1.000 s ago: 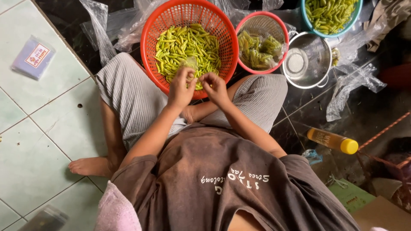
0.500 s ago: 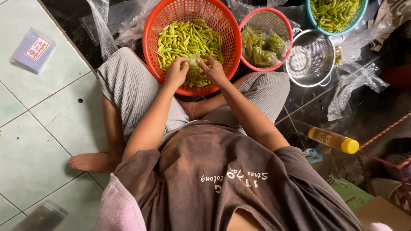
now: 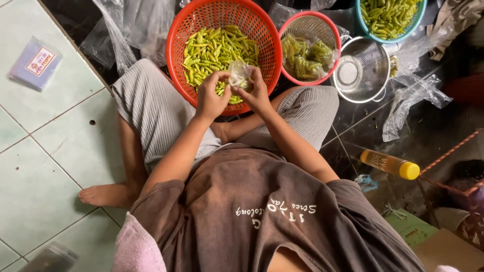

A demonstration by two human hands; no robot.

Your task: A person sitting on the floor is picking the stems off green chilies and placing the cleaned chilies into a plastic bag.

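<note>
Judging progress: bagging seems partly done.
Orange basket (image 3: 184, 45): many loose green chillies (image 3: 214, 48) left.
Pink basket (image 3: 330, 30): holds filled bags.
Small clear bag (image 3: 239, 73): over the orange basket, pinched by left hand (image 3: 210, 95) and right hand (image 3: 256, 93).

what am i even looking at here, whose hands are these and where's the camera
The camera sits on a person's head and looks straight down, so you see their own shirt, crossed legs and two bare hands. They sit on a tiled floor. The left hand and right hand together hold a small clear plastic bag over a big red basket full of green chillies. Beyond it stand a smaller red basket, a metal colander and a teal basket. A yellow-capped bottle lies to the right.
</note>
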